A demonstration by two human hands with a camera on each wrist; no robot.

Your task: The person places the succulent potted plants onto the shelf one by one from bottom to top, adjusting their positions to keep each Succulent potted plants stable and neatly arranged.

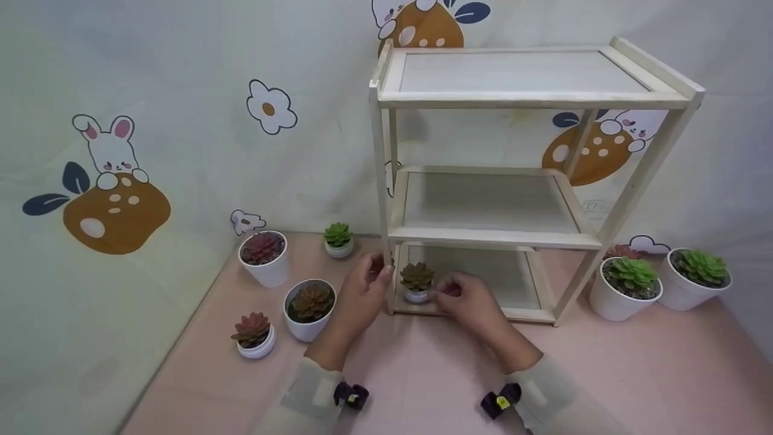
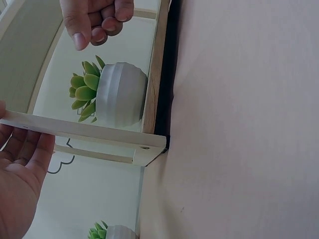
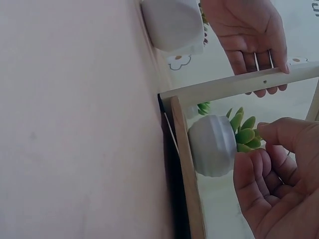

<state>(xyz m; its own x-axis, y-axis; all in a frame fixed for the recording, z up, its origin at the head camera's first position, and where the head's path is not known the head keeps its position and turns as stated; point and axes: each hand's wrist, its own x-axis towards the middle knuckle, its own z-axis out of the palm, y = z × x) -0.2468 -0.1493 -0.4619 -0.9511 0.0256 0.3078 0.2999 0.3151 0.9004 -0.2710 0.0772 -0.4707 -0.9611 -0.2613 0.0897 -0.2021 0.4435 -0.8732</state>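
A small succulent in a ribbed white pot point(image 1: 416, 296) point(image 2: 119, 94) point(image 3: 213, 145) stands upright at the front left of the wooden rack's bottom shelf point(image 1: 525, 315). My left hand point(image 1: 362, 293) point(image 2: 22, 174) point(image 3: 254, 40) grips the front left post point(image 2: 84, 130) point(image 3: 224, 87), thumb on one side and fingers on the other. Just right of the plant is my right hand point(image 1: 474, 302) point(image 2: 102, 20) point(image 3: 279, 179), fingers loosely bent and thumb apart from them. A gap separates it from the plant in the left wrist view; it holds nothing.
Left of the rack stand two larger potted succulents point(image 1: 270, 269) point(image 1: 308, 326) and two small ones point(image 1: 256, 345) point(image 1: 339, 248). Several more, including a green one point(image 1: 622, 299), stand to the right. A printed cloth point(image 1: 199, 151) hangs behind the pink tabletop point(image 1: 423, 386).
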